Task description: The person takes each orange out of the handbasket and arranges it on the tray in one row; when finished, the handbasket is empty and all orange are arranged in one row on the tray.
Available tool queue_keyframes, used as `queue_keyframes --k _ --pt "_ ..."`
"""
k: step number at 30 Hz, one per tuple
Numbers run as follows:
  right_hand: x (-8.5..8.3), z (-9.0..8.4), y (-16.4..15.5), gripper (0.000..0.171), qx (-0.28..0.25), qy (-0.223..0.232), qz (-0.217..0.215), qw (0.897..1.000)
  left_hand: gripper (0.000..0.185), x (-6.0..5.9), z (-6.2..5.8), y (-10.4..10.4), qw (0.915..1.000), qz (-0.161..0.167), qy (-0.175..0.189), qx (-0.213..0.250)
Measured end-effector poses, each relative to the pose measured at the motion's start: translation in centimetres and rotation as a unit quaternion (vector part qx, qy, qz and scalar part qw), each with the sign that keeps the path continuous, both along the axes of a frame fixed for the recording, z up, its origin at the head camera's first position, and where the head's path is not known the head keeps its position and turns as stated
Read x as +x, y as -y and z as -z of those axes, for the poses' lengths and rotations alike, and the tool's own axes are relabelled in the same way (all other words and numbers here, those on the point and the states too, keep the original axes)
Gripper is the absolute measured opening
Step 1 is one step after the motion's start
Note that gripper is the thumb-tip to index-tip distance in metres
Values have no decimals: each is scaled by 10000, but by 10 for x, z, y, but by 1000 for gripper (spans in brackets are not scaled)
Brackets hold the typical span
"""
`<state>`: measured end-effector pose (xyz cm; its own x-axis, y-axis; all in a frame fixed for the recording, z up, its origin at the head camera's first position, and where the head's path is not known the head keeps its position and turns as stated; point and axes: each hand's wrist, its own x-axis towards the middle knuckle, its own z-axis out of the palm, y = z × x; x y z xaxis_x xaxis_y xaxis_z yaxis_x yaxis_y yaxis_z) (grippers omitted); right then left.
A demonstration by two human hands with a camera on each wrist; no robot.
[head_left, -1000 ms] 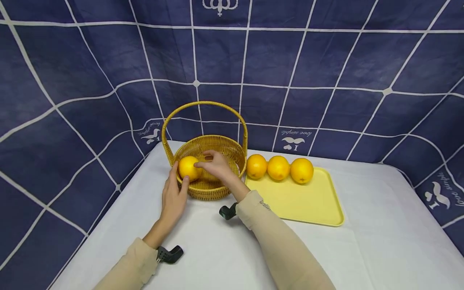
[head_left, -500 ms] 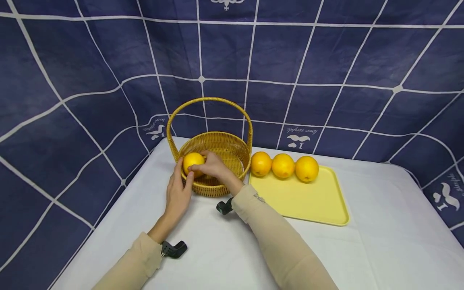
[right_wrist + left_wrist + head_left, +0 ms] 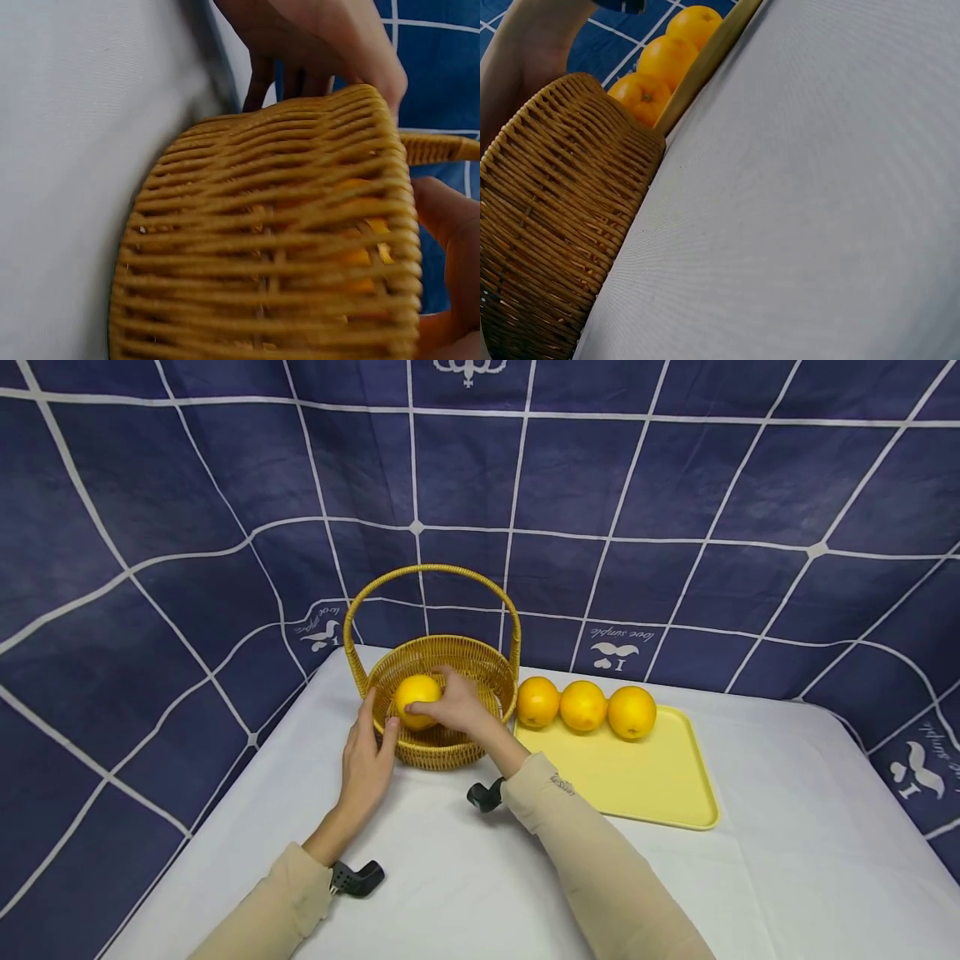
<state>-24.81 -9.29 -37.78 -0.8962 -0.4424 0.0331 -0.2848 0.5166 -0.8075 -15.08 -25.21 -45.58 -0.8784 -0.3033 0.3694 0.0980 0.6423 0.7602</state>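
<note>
An orange (image 3: 415,695) is inside the round wicker basket (image 3: 435,757), toward its left side. My right hand (image 3: 459,703) reaches over the rim and grips this orange, thumb across its near side and fingers behind it. My left hand (image 3: 367,767) rests at the basket's front left, fingers straight along the outer wall and thumb up at the rim. In the right wrist view the orange shows through the woven wall, with the left hand (image 3: 322,45) beyond the basket.
Right of the basket lies a yellow tray (image 3: 637,781). Three oranges (image 3: 583,706) stand in a row along its back left edge. The basket's tall handle (image 3: 431,568) arches above. A blue checked cloth (image 3: 600,477) hangs behind the white-covered table (image 3: 780,827).
The right hand has closed around the orange and moved it rightward from the basket's left wall, away from the left thumb. The left hand has stayed at the rim.
</note>
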Motion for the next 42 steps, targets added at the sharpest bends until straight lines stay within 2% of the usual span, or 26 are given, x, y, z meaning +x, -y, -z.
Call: queue_keyframes --k 9,17,22,33,42 --pt "13 -9 -44 83 -261 -280 334 9987 65 0 2 -3 10000 59 22 37" --pt "31 -13 -88 76 -989 -141 512 9937 65 1 4 -4 9999 36 80 68" --pt "40 -18 -115 69 -1257 -83 615 9901 65 1 2 -1 10000 18 41 52" --pt "43 -28 -190 71 -939 137 1127 9891 65 -1 1 0 10000 36 10 34" --pt "31 -37 -234 77 -633 -213 1762 9821 65 -3 2 1 10000 -4 -43 2"
